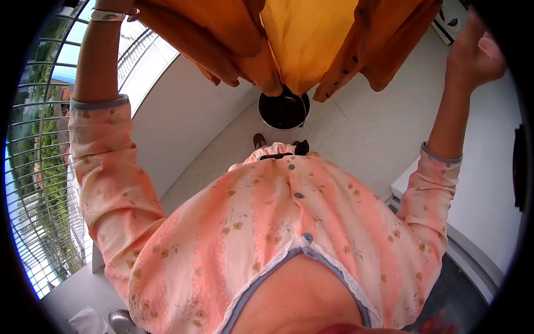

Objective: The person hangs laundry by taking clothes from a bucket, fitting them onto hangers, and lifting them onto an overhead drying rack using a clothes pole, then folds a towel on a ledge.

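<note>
1. An orange garment (pixel 303 44) with dark buttons hangs ahead of the person, its yellowish inside facing the camera. Its top is out of view, so what holds it up cannot be told.
2. The left hand (pixel 114 5), above a bracelet (pixel 107 15), is mostly cut off at the top edge, close to the garment's left side. Whether it grips the cloth cannot be told.
3. The right hand (pixel 477 58) is raised well to the right, apart from the visible cloth. Its fingers look loosely curled, but shadow hides them; whether it holds anything cannot be told.
4. A dark bucket (pixel 282 126) stands on the pale floor (pixel 356 128) near the person's feet. The garment's hem overlaps its far rim in view; touching or not is unclear.
5. Likely trouble: if the garment slips or sags, its hem could drop into the bucket or brush the floor.
6. A step forward might knock the bucket, since it stands so near the feet.
7. A wide sideways swing could bump the left arm against the barred window (pixel 44 139).
</note>
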Demonstrator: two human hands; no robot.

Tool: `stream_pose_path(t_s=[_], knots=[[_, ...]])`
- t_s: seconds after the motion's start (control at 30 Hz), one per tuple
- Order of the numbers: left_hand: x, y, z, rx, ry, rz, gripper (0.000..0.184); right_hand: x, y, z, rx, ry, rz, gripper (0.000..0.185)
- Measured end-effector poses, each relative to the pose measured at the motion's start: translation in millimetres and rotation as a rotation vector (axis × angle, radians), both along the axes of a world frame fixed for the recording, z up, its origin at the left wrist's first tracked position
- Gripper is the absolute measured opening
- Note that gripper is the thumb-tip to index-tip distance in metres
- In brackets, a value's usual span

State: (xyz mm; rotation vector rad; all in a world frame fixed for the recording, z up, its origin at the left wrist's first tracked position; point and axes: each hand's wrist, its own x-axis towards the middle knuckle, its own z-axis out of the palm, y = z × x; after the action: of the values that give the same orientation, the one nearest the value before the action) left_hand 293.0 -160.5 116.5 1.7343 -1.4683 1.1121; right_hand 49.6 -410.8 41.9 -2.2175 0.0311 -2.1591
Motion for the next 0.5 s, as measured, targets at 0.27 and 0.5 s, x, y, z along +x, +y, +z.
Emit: stream_pose_path(t_s=[0.27, 0.5], knots=[[39, 132, -3, -0.09, -0.028, 0.487, 0.03, 38, 21, -154, 1.075, 1.035, 0.615, 0.022], [-3, 305, -55, -0.123, 0.113, 0.712, 0.004, 107, 112, -156, 0.651, 0.906, 0.649, 0.029]])
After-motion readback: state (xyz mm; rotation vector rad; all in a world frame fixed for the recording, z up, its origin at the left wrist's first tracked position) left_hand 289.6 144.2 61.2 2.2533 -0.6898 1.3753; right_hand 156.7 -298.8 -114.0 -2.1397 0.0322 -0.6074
